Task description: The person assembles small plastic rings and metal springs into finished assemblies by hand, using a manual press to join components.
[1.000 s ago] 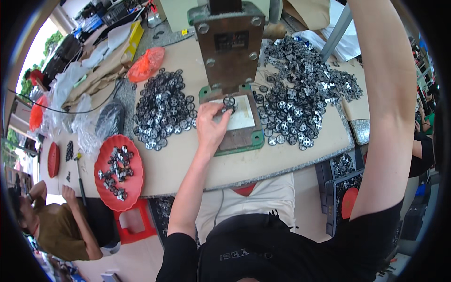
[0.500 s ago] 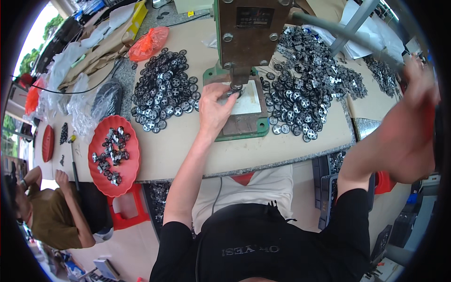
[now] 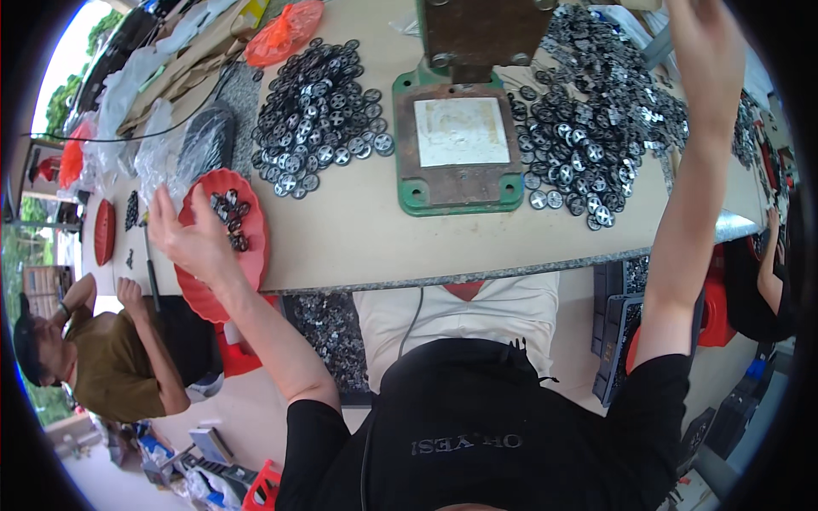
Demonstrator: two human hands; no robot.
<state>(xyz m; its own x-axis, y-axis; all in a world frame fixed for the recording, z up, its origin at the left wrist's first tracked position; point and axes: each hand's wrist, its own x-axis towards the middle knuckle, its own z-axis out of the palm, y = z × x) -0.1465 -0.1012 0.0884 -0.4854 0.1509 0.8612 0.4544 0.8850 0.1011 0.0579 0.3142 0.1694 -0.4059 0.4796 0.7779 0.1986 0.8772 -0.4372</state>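
Left hand [image 3: 194, 238]: fingers [image 3: 162, 207] spread wide, nothing gripped; it hovers over the near rim of the red dish [image 3: 252, 255], whether touching it cannot be told. The dish sits at the counter's [image 3: 358, 238] front edge near its left end, partly overhanging; it holds a small cluster of dark metal discs [image 3: 230, 220] toward its far side, the rest bare.

Right hand [image 3: 705, 43]: raised high over the right part of the counter, arm upright; fingers run out of the top of the view, so open or closed cannot be told.

Middle of counter: green press base [image 3: 409, 183] with a pale square plate [image 3: 461, 132] on top, brown press head [image 3: 481, 30] above it. Left of the base, a heap of discs [image 3: 319, 111]; right of it, a larger heap [image 3: 596, 111] spreading to the right edge. Bare strip of counter runs along the front edge between dish and right heap.

Another person [image 3: 102, 358] sits beyond the counter's left end.
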